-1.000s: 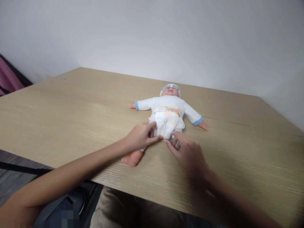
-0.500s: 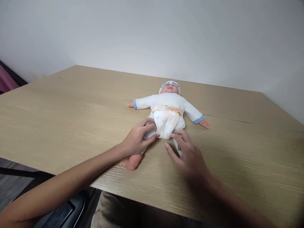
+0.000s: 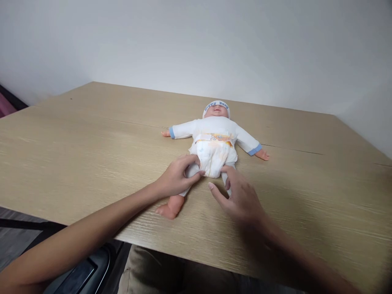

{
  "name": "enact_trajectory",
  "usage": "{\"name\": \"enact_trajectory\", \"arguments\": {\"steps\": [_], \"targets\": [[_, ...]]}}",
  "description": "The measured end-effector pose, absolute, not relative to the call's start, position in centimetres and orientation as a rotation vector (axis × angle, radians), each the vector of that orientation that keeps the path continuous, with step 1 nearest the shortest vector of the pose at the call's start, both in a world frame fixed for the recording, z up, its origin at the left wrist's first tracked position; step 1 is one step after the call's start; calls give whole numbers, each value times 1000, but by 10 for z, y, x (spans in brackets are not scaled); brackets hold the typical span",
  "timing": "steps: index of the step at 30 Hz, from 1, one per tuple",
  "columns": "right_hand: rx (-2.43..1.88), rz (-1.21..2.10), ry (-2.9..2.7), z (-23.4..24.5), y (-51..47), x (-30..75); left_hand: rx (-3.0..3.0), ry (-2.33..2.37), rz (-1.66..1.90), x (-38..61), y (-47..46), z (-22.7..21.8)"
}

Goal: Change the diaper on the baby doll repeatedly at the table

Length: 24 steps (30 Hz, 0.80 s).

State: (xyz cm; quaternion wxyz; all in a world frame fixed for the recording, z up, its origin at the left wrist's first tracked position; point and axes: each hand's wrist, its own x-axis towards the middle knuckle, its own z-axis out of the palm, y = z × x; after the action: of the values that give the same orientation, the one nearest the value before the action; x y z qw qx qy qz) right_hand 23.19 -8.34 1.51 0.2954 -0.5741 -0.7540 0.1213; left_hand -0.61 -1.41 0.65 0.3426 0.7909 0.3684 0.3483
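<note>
A baby doll lies on its back on the table, arms spread, in a white suit with blue cuffs and a lettered cap. Around its hips is a white diaper with an orange, patterned waistband fastened across the front. My left hand touches the diaper's leg edge over the doll's leg on the left, thumb and fingers apart. On the other side, the curled fingers of my right hand touch the opposite leg edge, and its thumb stands away from them. This hand hides much of that leg.
The wooden table has a thin seam running across it and meets a pale wall at the back. Below the front edge are a dark chair part and my trousered leg. Something pink and black shows at the far left.
My view has shifted slightly. The fingers of both hands have moved a little along the diaper's leg edges, and my right fingers are more curled.
</note>
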Motion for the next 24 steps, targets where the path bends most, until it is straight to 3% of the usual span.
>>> {"name": "enact_trajectory", "arguments": {"steps": [7, 15, 24], "targets": [[-1518, 586, -1619, 18, -75, 238, 1638, 985, 1066, -8, -7, -7], [-1602, 515, -1650, 29, -73, 250, 1372, 1013, 1016, -5, -9, -7], [-1560, 438, -1791, 24, -69, 248, 1573, 1014, 908, -8, -10, 2]]}}
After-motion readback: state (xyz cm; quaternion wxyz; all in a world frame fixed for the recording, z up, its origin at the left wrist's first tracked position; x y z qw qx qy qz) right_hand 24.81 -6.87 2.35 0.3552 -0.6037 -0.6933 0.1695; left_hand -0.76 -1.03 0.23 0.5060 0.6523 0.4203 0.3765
